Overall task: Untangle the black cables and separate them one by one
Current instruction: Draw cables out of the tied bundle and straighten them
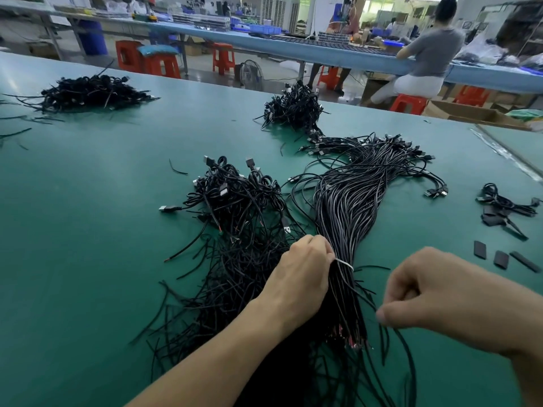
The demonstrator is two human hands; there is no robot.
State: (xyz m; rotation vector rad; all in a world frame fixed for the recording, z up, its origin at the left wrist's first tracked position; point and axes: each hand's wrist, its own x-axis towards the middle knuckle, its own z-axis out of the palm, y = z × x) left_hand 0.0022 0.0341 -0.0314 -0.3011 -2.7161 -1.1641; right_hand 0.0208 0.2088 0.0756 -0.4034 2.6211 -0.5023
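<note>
Green surface (102,215) carries a long bundle of black cables (352,201) at centre right, with a tangled pile (241,218) just left of it. The left hand (299,271) has its grip closed round the bundle at a white tie (345,264). The right hand (440,292), near right, pinches 1 loose cable (399,334) in its grip.

One cam, worn on the person's head. It looks fwd and down over the green tabletop (88,215) from the near edge toward the far edge. The left hand (299,274), right hand (435,292) and black cables (346,207) are very close, low in the view. Wide lens: far edge and room (279,13) behind show at the top.
</note>
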